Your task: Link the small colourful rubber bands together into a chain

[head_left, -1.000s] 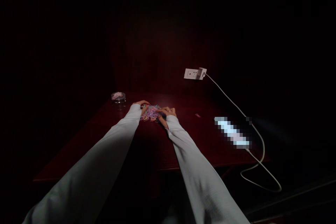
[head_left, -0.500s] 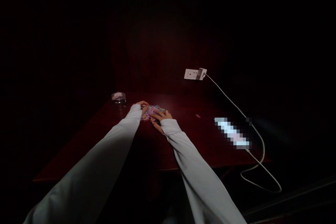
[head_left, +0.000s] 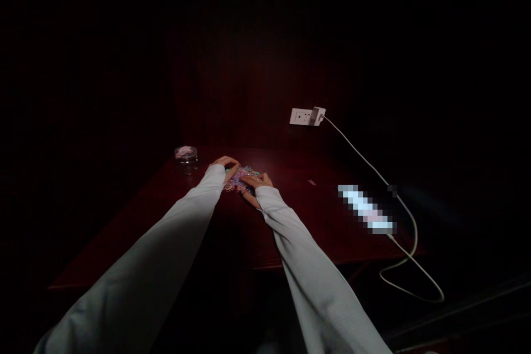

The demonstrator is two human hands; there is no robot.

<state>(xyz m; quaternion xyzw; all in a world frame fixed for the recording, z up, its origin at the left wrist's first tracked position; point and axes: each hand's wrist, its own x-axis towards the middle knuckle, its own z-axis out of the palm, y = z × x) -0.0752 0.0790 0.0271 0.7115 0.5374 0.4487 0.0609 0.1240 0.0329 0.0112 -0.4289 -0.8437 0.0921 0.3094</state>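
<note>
Pastel loops, partly hidden, left hand, right hand, both half-curled (grip unclear)

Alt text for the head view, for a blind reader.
The left hand and right hand are at a small multicoloured pile on a dark red table. Round container at left; bright pixelated object with white cable at right.

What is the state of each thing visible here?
Small multicoloured loops: heaped, loose.
Left hand: curled at the heap's left.
Right hand: over the heap's right.
White boxy charger: plugged into white rectangular wall socket.
Thin white cable: attached at both ends, slack.
Pale oblong device: bright, details blurred.
Clear round container: upright, closure unclear.
</note>
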